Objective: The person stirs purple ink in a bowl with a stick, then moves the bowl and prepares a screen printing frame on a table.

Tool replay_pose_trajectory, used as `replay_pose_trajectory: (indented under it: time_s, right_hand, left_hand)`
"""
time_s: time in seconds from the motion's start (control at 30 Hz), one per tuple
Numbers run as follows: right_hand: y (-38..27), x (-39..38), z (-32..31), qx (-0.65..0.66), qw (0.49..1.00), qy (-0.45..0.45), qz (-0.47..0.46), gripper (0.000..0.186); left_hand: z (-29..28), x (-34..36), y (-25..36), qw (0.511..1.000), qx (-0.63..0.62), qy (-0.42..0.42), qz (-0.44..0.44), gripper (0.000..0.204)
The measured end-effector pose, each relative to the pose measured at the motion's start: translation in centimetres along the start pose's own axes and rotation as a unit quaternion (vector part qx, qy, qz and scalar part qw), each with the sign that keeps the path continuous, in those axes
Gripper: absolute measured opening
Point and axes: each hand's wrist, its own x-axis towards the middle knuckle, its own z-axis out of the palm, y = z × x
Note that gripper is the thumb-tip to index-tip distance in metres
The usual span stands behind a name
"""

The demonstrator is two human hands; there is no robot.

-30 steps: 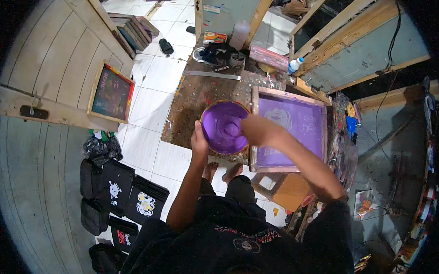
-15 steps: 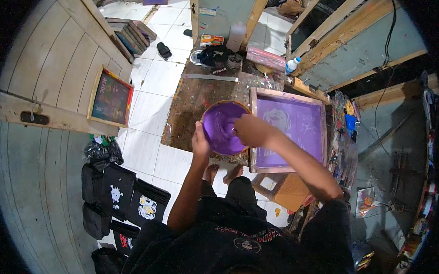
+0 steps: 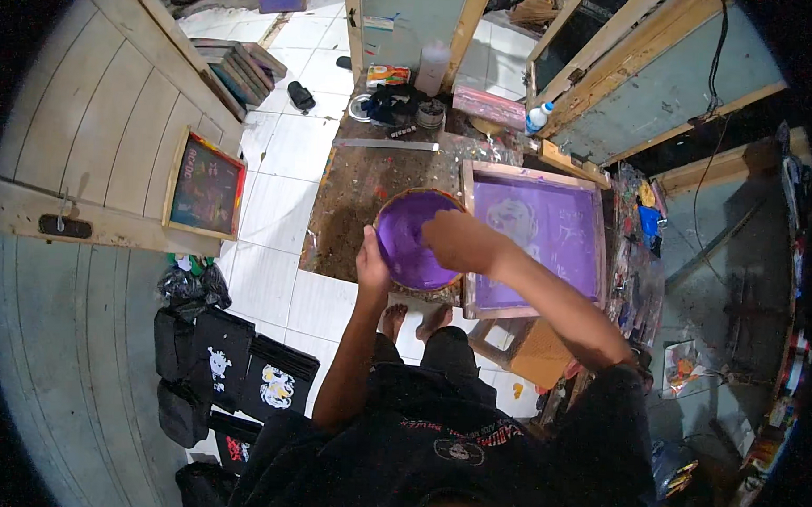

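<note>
A round tub [image 3: 395, 219] of purple paint or ink stands at the near edge of a stained wooden bench [image 3: 347, 189]. My left hand [image 3: 372, 263] grips its left side, thumb up by the rim and fingers round the outer wall. Over the right part of the opening is my right hand [image 3: 460, 244], its fingers closed and pointing down into the tub. Whatever it holds is hidden beneath the hand. Swirl marks show in the purple. Just right of the tub lies a wood-framed printing screen [image 3: 512, 291] with purple mesh and pale designs, partly under my right forearm.
Along the bench's far side are a metal ruler [image 3: 387, 145], a dark cloth [image 3: 395, 106], a clear bottle [image 3: 432, 67] and a blue-capped bottle [image 3: 539, 118]. Black printed fabric pieces [image 3: 272, 374] lie on the floor at left. A framed screen [image 3: 204, 184] leans on the door.
My right hand has shifted slightly left within the tub's opening, and the swirl in the purple looks different. My left hand keeps its grip on the tub.
</note>
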Motion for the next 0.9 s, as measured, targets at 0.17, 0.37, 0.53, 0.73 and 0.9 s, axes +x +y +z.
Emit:
replay_pose_trajectory:
  time_s: [0.17, 0.37, 0.53, 0.73, 0.9]
  right_hand:
    - [1.1, 0.2, -1.5, 0.002, 0.997, 0.045, 0.06, 0.016]
    - [1.8, -1.2, -1.3, 0.054, 0.996, -0.058, 0.045, 0.018]
    - [0.1, -0.3, -0.1, 0.005, 1.0, 0.01, 0.013, 0.017]
    - [-0.2, -0.2, -1.3, -0.015, 0.999, 0.046, -0.008, 0.011]
    - [1.0, -1.2, -2.1, 0.002, 1.0, -0.025, 0.005, 0.006]
  left_hand:
    - [-0.4, -0.4, 0.8, 0.999, 0.027, 0.017, -0.01, 0.072]
    - [-1.1, 0.1, 1.4, 1.0, -0.004, -0.004, 0.001, 0.073]
    - [0.0, 0.3, 1.4, 1.0, -0.024, 0.006, -0.016, 0.072]
    - [0.1, -0.1, 1.6, 1.0, -0.01, 0.004, -0.003, 0.063]
    - [0.6, -1.3, 3.7, 0.999, -0.042, 0.016, -0.022, 0.061]
